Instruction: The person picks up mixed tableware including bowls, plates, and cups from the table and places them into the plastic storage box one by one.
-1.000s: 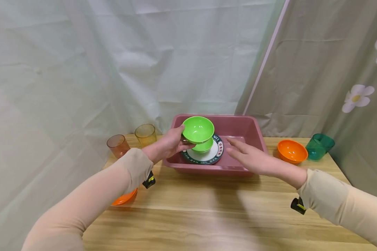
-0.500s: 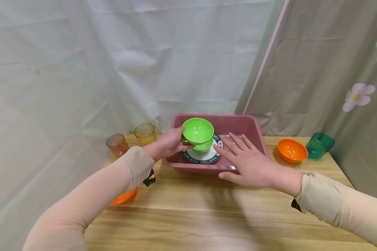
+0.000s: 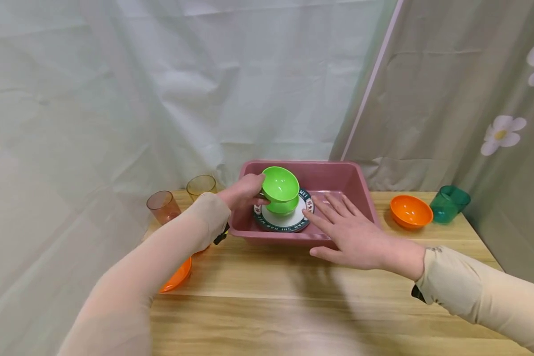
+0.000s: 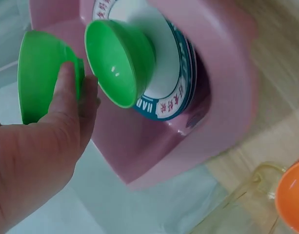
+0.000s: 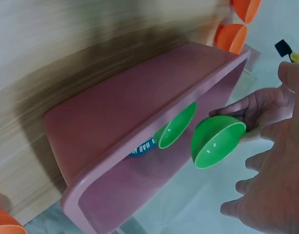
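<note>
My left hand [image 3: 244, 192] grips a green bowl [image 3: 280, 184] by its left side, thumb at the rim and fingers underneath. The bowl tilts above a pink basin [image 3: 338, 169]. Under it, a second green bowl [image 4: 121, 63] rests on stacked white plates [image 4: 161, 68] with a dark teal, lettered border, at the basin's left end. In the left wrist view, a gap shows between the two bowls. My right hand [image 3: 356, 238] is spread, palm down and holding nothing, over the basin's front rim; its fingertips overlap the plates' right edge in the head view.
An orange bowl [image 3: 411, 211] and a teal cup [image 3: 448, 204] stand right of the basin. To its left are a reddish cup [image 3: 163, 207], an amber cup [image 3: 200, 187] and more orange ware [image 3: 178, 276], partly behind my left arm. Curtains hang behind the wooden table [image 3: 258, 316].
My right hand has turned palm down, spread its fingers and come nearer over the basin's front rim. My left forearm has shifted right, and the held bowl now tips more to the right.
</note>
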Demonstrator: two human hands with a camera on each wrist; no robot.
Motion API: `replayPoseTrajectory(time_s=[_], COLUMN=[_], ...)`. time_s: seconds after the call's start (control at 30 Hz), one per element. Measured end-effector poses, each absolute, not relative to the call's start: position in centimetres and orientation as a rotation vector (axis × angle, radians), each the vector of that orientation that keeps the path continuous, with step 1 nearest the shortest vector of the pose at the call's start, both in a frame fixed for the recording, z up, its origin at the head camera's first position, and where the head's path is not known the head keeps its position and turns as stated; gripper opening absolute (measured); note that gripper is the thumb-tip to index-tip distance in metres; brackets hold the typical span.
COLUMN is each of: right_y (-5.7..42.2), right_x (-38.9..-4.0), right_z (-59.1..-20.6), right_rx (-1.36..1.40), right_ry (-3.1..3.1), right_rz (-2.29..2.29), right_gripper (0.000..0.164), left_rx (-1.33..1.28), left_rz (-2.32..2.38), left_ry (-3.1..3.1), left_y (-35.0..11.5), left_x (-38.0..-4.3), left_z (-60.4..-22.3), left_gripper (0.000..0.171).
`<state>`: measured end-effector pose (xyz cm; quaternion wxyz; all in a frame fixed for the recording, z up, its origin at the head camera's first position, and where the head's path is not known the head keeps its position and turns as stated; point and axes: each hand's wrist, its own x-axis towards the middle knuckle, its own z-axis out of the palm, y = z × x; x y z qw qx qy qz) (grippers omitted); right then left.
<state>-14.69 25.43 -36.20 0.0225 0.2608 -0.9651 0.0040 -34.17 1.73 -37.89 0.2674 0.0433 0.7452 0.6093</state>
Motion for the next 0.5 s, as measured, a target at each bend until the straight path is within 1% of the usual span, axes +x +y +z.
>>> replayPoseTrajectory(time_s=[0.3,0.5], right_y=[25.8,26.0], right_x=[-14.3,-14.1], right_z=[-36.8,-37.4], right_rx=[0.778,0.769], right_ry=[-3.027,-3.028], right_rz=[0.047,0.058], right_gripper=[0.085,0.085], left_rx=[0.22,0.274], left_rz=[1.326,1.208], left_ry=[2.357,2.461], left_y=[3.1,3.8], left_x=[-36.0,-37.0], left_z=[-38.6,-38.8], left_gripper=[0.039,0.027])
